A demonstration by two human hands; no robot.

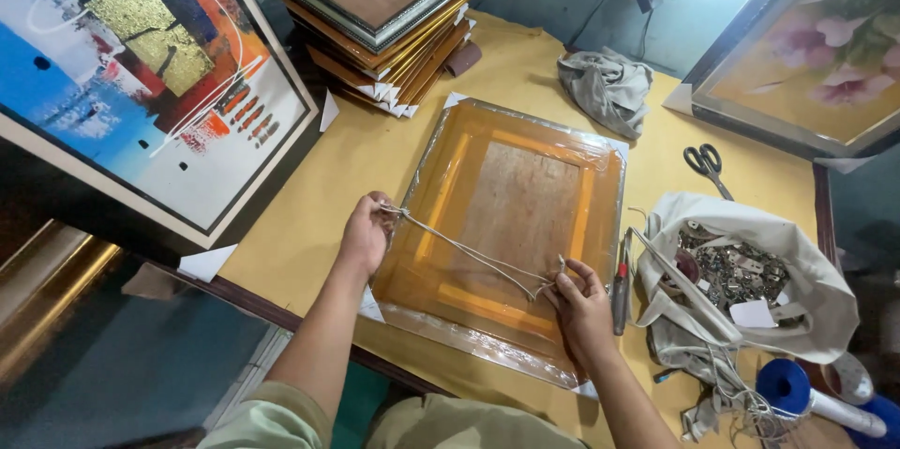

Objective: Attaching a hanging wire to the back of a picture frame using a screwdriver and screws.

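Across the wrapped frame (511, 224), both hands, left (364, 235) and right (581, 304), seemingly pinch a taut cord (469, 252) between them.

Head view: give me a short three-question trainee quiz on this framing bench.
1. True or false: both hands hold the cord stretched across the wrapped frame.
2. What lies nearest the right hand? A) scissors B) screwdriver C) grey rag
3. What does the white cloth bag hold?

Key: 1 true. 2 B. 3 Small metal hardware pieces.
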